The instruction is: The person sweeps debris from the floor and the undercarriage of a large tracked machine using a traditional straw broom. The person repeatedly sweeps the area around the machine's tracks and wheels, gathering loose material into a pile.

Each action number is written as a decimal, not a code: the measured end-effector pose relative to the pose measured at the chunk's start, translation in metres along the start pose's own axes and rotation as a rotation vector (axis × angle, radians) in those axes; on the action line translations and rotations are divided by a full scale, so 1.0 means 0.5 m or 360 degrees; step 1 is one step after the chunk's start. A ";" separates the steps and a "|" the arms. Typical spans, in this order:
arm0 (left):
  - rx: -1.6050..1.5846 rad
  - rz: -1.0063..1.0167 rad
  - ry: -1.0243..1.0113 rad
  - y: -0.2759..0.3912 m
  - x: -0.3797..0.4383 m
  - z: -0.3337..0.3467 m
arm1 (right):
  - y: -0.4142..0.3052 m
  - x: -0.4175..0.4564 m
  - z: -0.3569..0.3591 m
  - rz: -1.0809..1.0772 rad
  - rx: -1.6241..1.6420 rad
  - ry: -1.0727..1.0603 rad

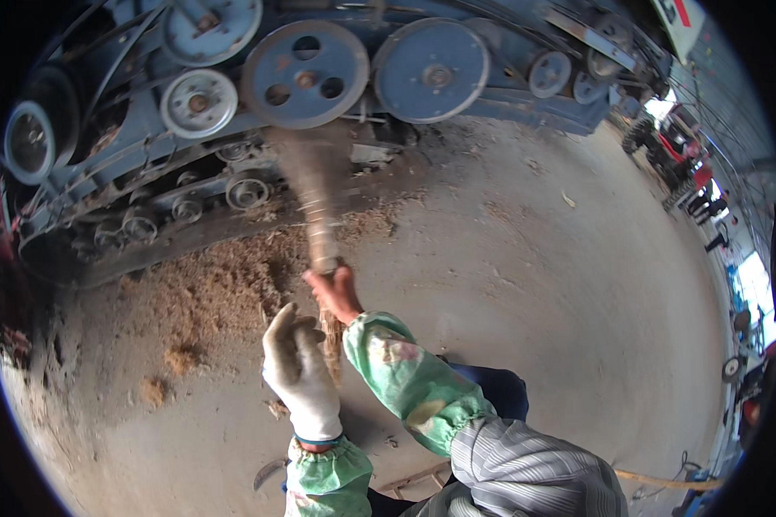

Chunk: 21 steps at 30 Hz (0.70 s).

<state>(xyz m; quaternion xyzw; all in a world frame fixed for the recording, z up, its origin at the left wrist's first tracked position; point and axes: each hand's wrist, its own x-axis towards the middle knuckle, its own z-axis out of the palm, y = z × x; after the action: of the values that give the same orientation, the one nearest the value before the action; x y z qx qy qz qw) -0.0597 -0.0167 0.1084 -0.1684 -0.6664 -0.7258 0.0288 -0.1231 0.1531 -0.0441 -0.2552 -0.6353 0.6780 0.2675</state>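
Note:
A bound straw hand broom runs from below my wrists up to the machine, its bristle end blurred by motion. My right hand, bare below a green patterned sleeve cover, grips its handle. The bristles lie over the lower side of a blue tracked farm machine, below a large pulley with round holes. My left hand wears a white work glove with a soiled palm side. Its fingers are loosely bent and hold nothing that I can see, just left of the handle's lower end.
Brown chaff covers the concrete floor beside the rubber track. A curved blade lies low by my left sleeve. A wooden pole lies at lower right. Farther off stand a red tractor and people.

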 end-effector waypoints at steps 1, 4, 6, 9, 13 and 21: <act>0.0007 -0.0028 0.0056 -0.008 0.002 0.001 | -0.014 0.006 -0.003 -0.0113 -0.0475 -0.0243; -0.0021 0.0096 0.0039 -0.006 0.006 0.018 | -0.018 -0.020 -0.052 -0.0487 -0.1035 -0.0454; -0.0018 0.0122 0.0012 -0.004 -0.001 0.030 | 0.036 -0.026 -0.082 -0.0495 -0.1076 -0.0365; 0.0191 0.0179 0.0047 -0.016 -0.002 0.025 | 0.068 -0.021 -0.050 -0.0153 -0.0077 0.0237; 0.0158 0.0168 0.0050 -0.068 0.003 0.014 | -0.057 -0.077 -0.111 0.0450 0.0899 0.0277; 0.0351 0.0407 -0.0084 -0.056 -0.014 0.003 | -0.093 -0.296 -0.350 0.0609 0.0793 -0.0268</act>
<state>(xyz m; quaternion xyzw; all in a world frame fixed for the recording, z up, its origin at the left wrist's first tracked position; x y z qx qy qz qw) -0.0603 -0.0135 0.0795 -0.2666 -0.7156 -0.6340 0.1218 0.1064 0.1805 -0.0078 -0.2396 -0.4103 0.8693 0.1359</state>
